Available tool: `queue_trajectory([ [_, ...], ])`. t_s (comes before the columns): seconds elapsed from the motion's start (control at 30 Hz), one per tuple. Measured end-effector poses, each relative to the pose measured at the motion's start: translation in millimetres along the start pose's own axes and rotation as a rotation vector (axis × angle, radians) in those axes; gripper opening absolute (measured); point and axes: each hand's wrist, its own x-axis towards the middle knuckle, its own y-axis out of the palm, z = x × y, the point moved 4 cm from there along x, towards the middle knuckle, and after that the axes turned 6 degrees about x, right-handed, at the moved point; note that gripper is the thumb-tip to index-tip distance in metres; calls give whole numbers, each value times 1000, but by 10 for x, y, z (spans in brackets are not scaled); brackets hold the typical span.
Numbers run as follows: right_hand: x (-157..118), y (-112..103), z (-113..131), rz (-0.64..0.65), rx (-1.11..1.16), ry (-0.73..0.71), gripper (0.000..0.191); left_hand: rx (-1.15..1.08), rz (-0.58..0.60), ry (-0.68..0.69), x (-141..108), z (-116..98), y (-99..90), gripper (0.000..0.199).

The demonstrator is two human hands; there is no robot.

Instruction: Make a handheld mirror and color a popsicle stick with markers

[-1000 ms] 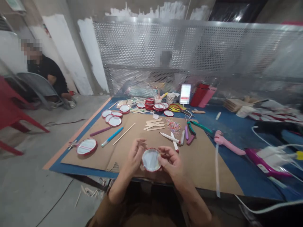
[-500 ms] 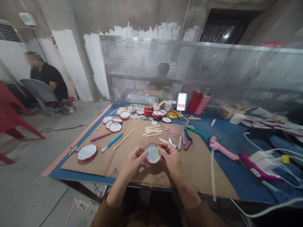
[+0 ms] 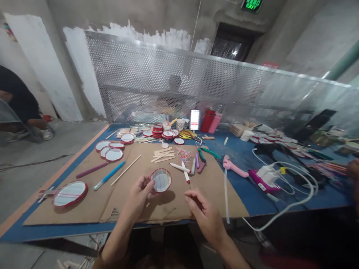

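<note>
My left hand (image 3: 141, 195) pinches a small round disc (image 3: 161, 180) by its left edge, thumb in front. The disc has a red rim and a pale, shiny face with a few thin lines across it; it is held tilted above the cardboard (image 3: 131, 207). My right hand (image 3: 206, 211) is apart from the disc, lower and to the right, with thumb and forefinger pinched together. Something thin may stick up from those fingertips, too small to make out. Just beyond it lie white markers (image 3: 179, 168) and a grey marker (image 3: 193, 165).
Wooden craft sticks (image 3: 162, 154), a heap of tiny coloured pieces (image 3: 183, 154) and green-handled pliers (image 3: 209, 152) lie beyond my hands. At left are a blue pen (image 3: 109, 175) and a larger red-rimmed disc (image 3: 70, 194). A pink glue gun (image 3: 235, 168) and power strip (image 3: 263, 181) lie right.
Both hands were on the disc; my right hand has let go and moved down and right. My left hand still holds the disc. The view has turned to the right.
</note>
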Motion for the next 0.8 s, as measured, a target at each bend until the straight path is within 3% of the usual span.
queue_trajectory([
  [0.2, -42, -421, -73, -61, -106, 94, 34, -31, -30, -33, 3, -3, -5, 46],
  [0.33, -55, -461, -121, -89, -119, 109, 36, -23, -28, -19, -15, -55, 38, 44],
  [0.47, -55, -268, -175, 7, -144, 39, 34, -49, -90, -4, -25, -93, 49, 41],
  [0.57, 20, -59, -114, 27, -206, -116, 30, -33, -90, -6, -22, -79, 59, 40],
  [0.7, 227, 300, 109, 108, -368, -370, 70, 37, -29, -16, -2, -37, 94, 39],
  [0.8, 412, 547, 206, 238, -489, -421, 78, 61, -19, 17, 13, -11, 103, 35],
])
